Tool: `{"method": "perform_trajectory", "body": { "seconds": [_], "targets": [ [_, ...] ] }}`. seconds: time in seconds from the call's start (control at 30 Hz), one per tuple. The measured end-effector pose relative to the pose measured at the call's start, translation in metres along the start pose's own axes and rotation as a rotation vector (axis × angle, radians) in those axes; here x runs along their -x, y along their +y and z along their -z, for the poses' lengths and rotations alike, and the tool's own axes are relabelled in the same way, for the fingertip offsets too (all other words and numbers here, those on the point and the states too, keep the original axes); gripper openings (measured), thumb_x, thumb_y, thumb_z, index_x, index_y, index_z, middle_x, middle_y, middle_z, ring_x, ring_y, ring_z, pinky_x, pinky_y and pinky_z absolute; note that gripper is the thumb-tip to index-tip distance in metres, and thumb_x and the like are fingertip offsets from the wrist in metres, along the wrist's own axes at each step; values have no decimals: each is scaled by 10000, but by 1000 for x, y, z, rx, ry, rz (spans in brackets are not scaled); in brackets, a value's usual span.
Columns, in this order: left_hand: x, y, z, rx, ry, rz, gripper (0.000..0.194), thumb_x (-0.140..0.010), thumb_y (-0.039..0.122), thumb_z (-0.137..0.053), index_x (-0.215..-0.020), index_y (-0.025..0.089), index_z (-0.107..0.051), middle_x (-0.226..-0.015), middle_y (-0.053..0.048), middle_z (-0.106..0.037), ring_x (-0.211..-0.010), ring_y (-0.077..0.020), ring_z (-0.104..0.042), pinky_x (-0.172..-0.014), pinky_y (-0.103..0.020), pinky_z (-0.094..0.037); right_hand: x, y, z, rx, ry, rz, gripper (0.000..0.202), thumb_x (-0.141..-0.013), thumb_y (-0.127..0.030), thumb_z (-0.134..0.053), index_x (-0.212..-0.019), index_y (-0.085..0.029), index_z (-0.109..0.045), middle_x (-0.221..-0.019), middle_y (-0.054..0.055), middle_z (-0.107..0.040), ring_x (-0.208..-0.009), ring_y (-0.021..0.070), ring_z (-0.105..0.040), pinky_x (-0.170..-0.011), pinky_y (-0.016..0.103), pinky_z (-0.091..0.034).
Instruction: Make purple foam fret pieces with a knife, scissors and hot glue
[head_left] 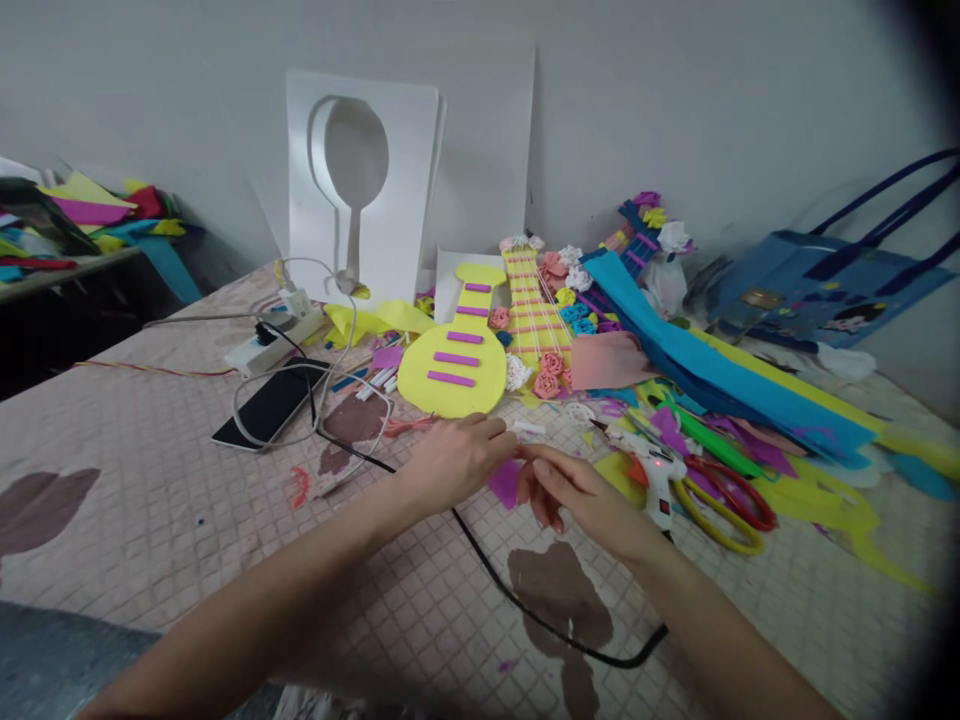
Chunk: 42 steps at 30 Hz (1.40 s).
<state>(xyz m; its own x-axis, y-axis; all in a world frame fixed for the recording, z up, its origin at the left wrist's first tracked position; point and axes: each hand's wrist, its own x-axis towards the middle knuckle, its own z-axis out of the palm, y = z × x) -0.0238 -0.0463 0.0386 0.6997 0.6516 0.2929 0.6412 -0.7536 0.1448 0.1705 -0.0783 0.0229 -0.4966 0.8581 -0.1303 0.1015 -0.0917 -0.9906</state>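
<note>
My left hand (459,458) is closed, its curled fingers turned toward my right hand and their tips hidden. My right hand (570,490) has its thumb against bent fingers, and the fingertips of both hands meet. Whatever they pinch is too small or hidden to make out. A purple piece (506,484) shows just under the fingers; I cannot tell whether it is held. Just beyond my left hand lies a yellow paper guitar (452,370) with purple strips across it. A white glue gun (654,468) with a lit red light lies right of my right hand.
A black cable (487,568) runs beneath my hands. A phone (274,402) and a power strip (274,342) lie to the left. Scissors (718,515), a green tool (712,440), paper scraps and blue strips (720,370) crowd the right. White boards (411,180) lean on the wall.
</note>
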Motion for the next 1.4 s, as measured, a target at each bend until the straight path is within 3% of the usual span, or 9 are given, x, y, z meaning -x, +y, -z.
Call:
{"method": "perform_trajectory", "body": {
  "seconds": [0.3, 0.4, 0.5, 0.63, 0.8, 0.93, 1.1, 1.3, 1.4],
  "targets": [
    [2, -35, 11, -97, 41, 532, 342, -875, 411, -471, -672, 159, -583, -659, -58, -625, -609, -168, -551, -539, -246, -299, -5, 3, 30, 565, 608, 181, 349, -891, -420, -467, -611, -218, -413, -458, -63, -356, -434, 99, -348, -449, 243, -270],
    [4, -34, 4, 15, -35, 522, 234, -785, 405, -606, -774, 172, -624, -743, -54, -664, -646, -182, -580, -544, -242, -326, -7, 6, 25, 781, 522, 175, 359, -885, -367, -467, -570, -214, -387, -477, -44, -396, -482, 114, -394, -486, 251, -286],
    [4, -26, -7, 179, -131, 454, 140, -754, 300, -629, -811, 173, -641, -744, -41, -674, -641, -168, -591, -553, -235, -356, -10, 16, 15, 904, 356, 142, 69, -807, -270, -566, -825, -207, -545, -720, -1, -576, -631, 148, -527, -578, 266, -380],
    [4, -21, -13, 235, -127, 425, 112, -770, 257, -592, -769, 156, -641, -706, -45, -662, -627, -161, -587, -583, -245, -396, -14, 32, 1, 1025, 332, 194, 390, -767, -159, -569, -1149, -194, -500, -986, 81, -588, -867, 216, -568, -733, 343, -454],
    [3, -25, -10, 384, 76, 403, 301, -789, 347, -615, -1020, 156, -596, -949, -96, -665, -810, -197, -622, -729, -314, -470, -10, 22, 4, 1103, 400, 471, 380, -839, -79, -444, -1185, -221, -512, -938, 81, -608, -895, 227, -562, -810, 399, -469],
    [0, -18, -9, 808, 131, 261, 669, -725, 351, -700, -1295, 189, -390, -1169, -124, -589, -985, -186, -596, -815, -307, -484, -4, 10, 14, 1121, 446, 657, 362, -890, -135, -438, -1226, -250, -508, -1012, 89, -599, -962, 228, -562, -862, 406, -468],
    [-2, -15, -19, 872, 138, 370, 407, -743, 182, -616, -1141, 149, -534, -747, 2, -603, -664, -102, -557, -629, -227, -473, -5, 11, 14, 1000, 261, 576, 395, -896, -142, -415, -1260, -280, -486, -1104, 76, -586, -1041, 212, -558, -905, 392, -467],
    [-3, -20, -31, 1187, 54, 509, 262, -758, 138, -546, -1017, 94, -555, -617, 28, -540, -514, -79, -548, -500, -202, -493, -6, 3, 23, 842, 594, 369, 154, -895, -256, -458, -975, -212, -582, -838, 51, -625, -735, 181, -592, -712, 331, -470],
    [-4, -19, -35, 1250, 22, 585, 232, -796, 130, -501, -1021, 98, -548, -619, 23, -547, -505, -89, -591, -493, -213, -523, -8, 3, 25, 805, 594, 261, 170, -897, -309, -450, -917, -204, -583, -806, 52, -629, -712, 182, -577, -675, 320, -448]
  ]
}}
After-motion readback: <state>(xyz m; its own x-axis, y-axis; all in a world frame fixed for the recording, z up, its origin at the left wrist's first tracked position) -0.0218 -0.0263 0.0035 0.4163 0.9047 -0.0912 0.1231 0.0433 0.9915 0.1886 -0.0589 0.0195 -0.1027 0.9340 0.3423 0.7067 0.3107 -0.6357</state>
